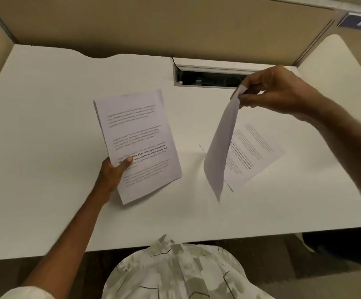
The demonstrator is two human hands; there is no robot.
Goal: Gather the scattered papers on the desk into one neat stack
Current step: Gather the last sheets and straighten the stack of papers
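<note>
My left hand (113, 172) grips the lower left edge of a small stack of printed sheets (140, 134), thumb on top, held just above the middle of the white desk (45, 126). My right hand (272, 89) pinches the top corner of a single sheet (222, 143), which hangs almost edge-on above the desk. Under that hanging sheet another printed page (255, 152) lies flat on the desk at an angle, partly hidden by it.
An open cable slot (209, 77) is cut into the desk's back edge. Tan partition walls (153, 24) close in the back and left. A second white surface (334, 67) adjoins on the right. My patterned shirt (175, 272) shows at the near edge.
</note>
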